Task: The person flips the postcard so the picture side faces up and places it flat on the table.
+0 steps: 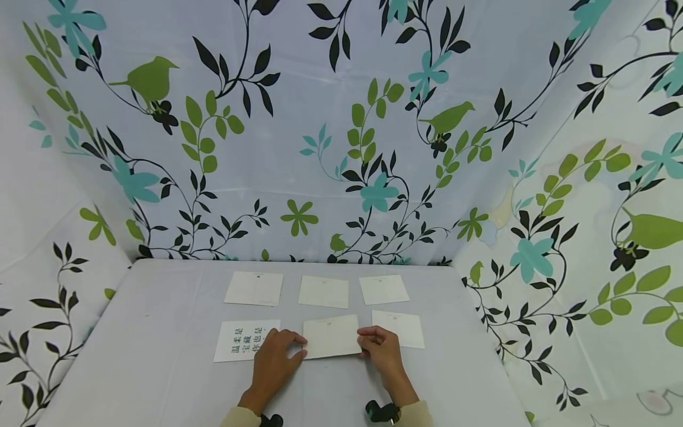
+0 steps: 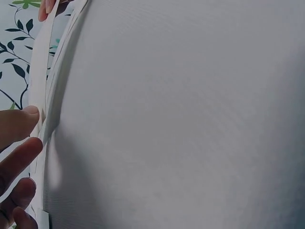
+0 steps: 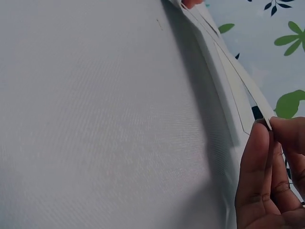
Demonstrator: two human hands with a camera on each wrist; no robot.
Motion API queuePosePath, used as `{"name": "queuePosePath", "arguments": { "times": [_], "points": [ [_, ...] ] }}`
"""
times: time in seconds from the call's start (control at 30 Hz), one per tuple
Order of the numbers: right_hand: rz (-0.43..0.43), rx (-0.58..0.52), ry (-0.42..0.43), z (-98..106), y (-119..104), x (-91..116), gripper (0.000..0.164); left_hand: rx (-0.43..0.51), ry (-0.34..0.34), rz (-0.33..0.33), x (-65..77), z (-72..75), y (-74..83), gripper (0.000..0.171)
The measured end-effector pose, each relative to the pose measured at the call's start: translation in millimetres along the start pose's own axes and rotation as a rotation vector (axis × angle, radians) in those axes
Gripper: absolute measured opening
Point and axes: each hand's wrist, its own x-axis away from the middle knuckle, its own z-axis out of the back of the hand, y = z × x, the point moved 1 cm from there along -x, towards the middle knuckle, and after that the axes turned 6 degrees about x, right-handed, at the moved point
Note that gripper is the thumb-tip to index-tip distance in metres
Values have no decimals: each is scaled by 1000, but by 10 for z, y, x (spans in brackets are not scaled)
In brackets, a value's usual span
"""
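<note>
A blank cream card (image 1: 331, 337) is between the two hands at the front of the table, its near edge tilted up. My left hand (image 1: 277, 362) holds its left edge with thumb and index finger; the other fingers are loosely bent in the left wrist view. At the right edge, my right hand (image 1: 385, 353) pinches the card between thumb and fingers, clearest in the right wrist view, where the card (image 3: 248, 88) appears nearly edge-on. Partly behind the left hand lies a white card with printed Chinese characters (image 1: 240, 341). Beside the right hand lies another blank card (image 1: 408, 330).
Three blank cards form a back row: a left one (image 1: 254, 289), a middle one (image 1: 324, 291) and a right one (image 1: 384, 289). The white-covered table (image 1: 160, 356) meets a cloth backdrop (image 1: 320, 71) printed with leaves, birds and flowers. Dark devices sit on both wrists.
</note>
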Motion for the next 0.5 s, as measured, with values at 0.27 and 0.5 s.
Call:
{"name": "queuePosePath", "arguments": {
  "times": [0.27,0.5],
  "points": [
    [-20,-39,-3,46,-35,17,23,109,-2,63,-36,39,-3,27],
    [-28,-64,-30,77,-91,44,24,168,10,79,-38,89,24,22]
  ]
}}
